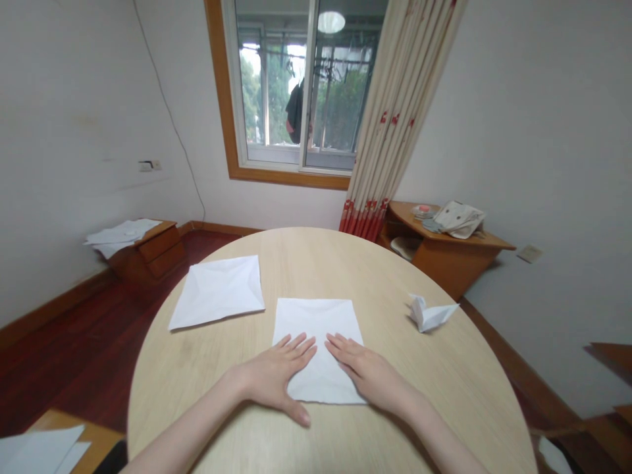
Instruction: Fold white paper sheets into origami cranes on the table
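A white sheet of paper (316, 316) lies flat on the round wooden table (316, 434) in front of me. My left hand (276, 375) rests palm down on the sheet's left side, fingers stretched forward and thumb out beyond the near edge. On the right side of the same sheet, my right hand (363, 365) lies flat with its fingers pointing inward. Both hands are open and grip nothing. Bare paper shows between the two sets of fingertips.
To the left lies a stack of white paper (220, 289). A folded paper bird (429, 315) stands near the table's right edge. Beyond are a corner cabinet (444, 257) with a cloth bag, and a low drawer unit (158, 250) with papers on top.
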Action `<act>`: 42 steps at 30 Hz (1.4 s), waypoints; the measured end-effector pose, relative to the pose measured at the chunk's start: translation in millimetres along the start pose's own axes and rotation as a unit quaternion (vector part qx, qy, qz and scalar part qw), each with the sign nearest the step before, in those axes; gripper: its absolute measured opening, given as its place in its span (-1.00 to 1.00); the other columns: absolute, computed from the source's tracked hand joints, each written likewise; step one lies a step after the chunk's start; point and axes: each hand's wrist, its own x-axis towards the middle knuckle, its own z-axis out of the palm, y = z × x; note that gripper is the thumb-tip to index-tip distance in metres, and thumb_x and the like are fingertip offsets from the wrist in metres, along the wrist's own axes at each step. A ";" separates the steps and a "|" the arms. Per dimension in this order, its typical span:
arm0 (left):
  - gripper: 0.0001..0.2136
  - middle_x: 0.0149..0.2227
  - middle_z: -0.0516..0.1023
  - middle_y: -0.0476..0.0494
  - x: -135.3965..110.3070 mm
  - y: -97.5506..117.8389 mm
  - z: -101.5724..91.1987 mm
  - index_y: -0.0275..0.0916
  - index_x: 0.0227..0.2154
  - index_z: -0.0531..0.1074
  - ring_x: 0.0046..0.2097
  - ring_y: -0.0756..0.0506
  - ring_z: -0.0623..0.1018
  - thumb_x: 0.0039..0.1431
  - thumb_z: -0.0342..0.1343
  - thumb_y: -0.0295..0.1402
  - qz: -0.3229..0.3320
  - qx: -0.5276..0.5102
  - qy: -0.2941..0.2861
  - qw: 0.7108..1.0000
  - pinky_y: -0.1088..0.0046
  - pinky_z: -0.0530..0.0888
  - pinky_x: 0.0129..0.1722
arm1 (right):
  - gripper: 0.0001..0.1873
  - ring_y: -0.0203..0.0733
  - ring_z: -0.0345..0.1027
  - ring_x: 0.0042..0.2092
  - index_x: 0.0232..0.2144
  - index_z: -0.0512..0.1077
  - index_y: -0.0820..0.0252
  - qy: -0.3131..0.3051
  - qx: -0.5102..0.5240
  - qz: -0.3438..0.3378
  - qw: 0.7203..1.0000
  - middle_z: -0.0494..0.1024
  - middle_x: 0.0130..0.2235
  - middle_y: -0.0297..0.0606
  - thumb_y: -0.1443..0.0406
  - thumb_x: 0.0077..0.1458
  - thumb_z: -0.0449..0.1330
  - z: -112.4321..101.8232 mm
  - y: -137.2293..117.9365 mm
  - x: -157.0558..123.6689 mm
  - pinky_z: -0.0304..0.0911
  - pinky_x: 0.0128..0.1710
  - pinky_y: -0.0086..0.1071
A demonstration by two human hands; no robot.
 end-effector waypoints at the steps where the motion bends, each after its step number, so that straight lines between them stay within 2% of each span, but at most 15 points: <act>1: 0.04 0.33 -0.29 -0.33 0.0 -0.3 0.4 -0.28 0.32 -0.22 0.34 -0.33 -0.24 -0.07 0.13 0.19 0.008 0.000 0.006 1.000 0.01 -0.19 0.28 | -0.48 -0.15 -0.12 0.32 0.24 0.10 0.10 -0.012 0.015 0.001 1.000 0.04 0.30 -0.24 0.36 0.24 -0.07 -0.5 0.1 -1.2 -0.14 0.30 -0.10; 6: -0.03 0.33 -0.20 -0.36 -0.7 -4.6 2.7 -0.27 0.31 -0.14 0.34 -0.33 -0.16 -0.04 0.19 0.08 0.020 -0.015 0.040 0.999 -0.03 -0.13 0.26 | -0.41 -0.08 -0.36 0.35 0.29 -0.07 0.06 -0.065 0.061 -0.015 0.996 -0.16 0.34 -0.22 0.11 0.28 -0.06 -4.3 1.5 -6.6 -0.33 0.31 0.01; 12: -0.18 0.32 -0.08 -0.29 -4.5 -8.8 -3.3 -0.17 0.29 -0.03 0.33 -0.27 -0.06 -0.01 0.24 -0.27 0.025 -0.048 0.057 0.997 -0.01 -0.06 0.27 | -0.31 -0.03 -0.51 0.35 0.30 -0.14 0.01 -0.090 0.067 -0.048 0.993 -0.22 0.35 -0.23 0.00 0.23 -0.02 -9.2 3.0 -9.4 -0.42 0.30 0.03; 15: -0.24 0.32 -0.06 -0.25 -7.4 -7.1 -8.0 -0.16 0.27 0.03 0.33 -0.27 -0.05 -0.02 0.20 -0.36 0.020 -0.064 0.054 0.996 -0.02 -0.05 0.26 | -0.21 0.03 -0.54 0.35 0.30 -0.14 0.05 -0.116 0.061 -0.041 0.990 -0.22 0.35 -0.18 -0.07 0.16 0.03 -12.9 1.7 -9.6 -0.44 0.29 0.06; 19: -0.32 0.30 0.01 -0.23 -12.2 -2.9 -14.3 -0.19 0.21 0.17 0.32 -0.25 0.02 -0.03 0.20 -0.38 -0.014 -0.085 0.054 0.995 0.03 -0.01 0.27 | -0.04 0.10 -0.56 0.34 0.29 -0.09 0.04 -0.128 0.083 -0.053 0.987 -0.22 0.35 -0.14 -0.10 -0.02 0.21 -17.5 0.7 -10.2 -0.48 0.27 0.11; 22: -0.39 0.28 0.10 -0.20 -15.2 -2.0 -16.5 -0.18 0.15 0.29 0.29 -0.26 0.12 -0.03 0.20 -0.35 -0.042 -0.096 0.073 0.992 0.10 0.09 0.25 | -0.03 0.10 -0.54 0.35 0.28 -0.05 0.01 -0.127 0.111 -0.062 0.984 -0.18 0.35 -0.12 -0.05 -0.07 0.28 -20.3 1.6 -11.6 -0.50 0.27 0.13; 29: -0.54 0.20 0.27 -0.20 -19.8 -0.9 -20.0 -0.18 0.01 0.45 0.20 -0.25 0.33 -0.03 0.19 -0.33 -0.052 -0.108 0.113 0.986 0.22 0.28 0.15 | -0.10 0.04 -0.46 0.35 0.26 0.02 -0.01 -0.129 0.149 -0.043 0.979 -0.12 0.34 -0.16 0.04 -0.05 0.31 -28.0 0.8 -14.9 -0.45 0.28 0.11; 36: -0.68 0.07 0.46 -0.17 -25.2 6.2 -32.1 -0.17 -0.19 0.57 0.05 -0.24 0.49 -0.10 0.23 -0.35 -0.071 -0.137 0.151 0.976 0.29 0.36 0.06 | -0.25 0.03 -0.21 0.33 0.19 0.18 0.01 -0.091 0.183 -0.038 0.978 0.10 0.29 -0.16 0.06 -0.02 0.30 -34.4 2.9 -19.1 -0.25 0.28 0.08; 42: -0.66 -0.02 0.54 -0.16 -27.4 2.7 -32.2 -0.23 -0.14 0.54 -0.01 -0.19 0.53 -0.03 0.20 -0.32 -0.055 -0.163 0.189 0.967 0.33 0.40 0.02 | -0.34 0.00 0.00 0.28 0.12 0.31 0.11 -0.045 0.248 -0.036 0.967 0.27 0.21 -0.11 0.01 0.00 0.25 -38.4 3.1 -21.4 -0.13 0.26 0.02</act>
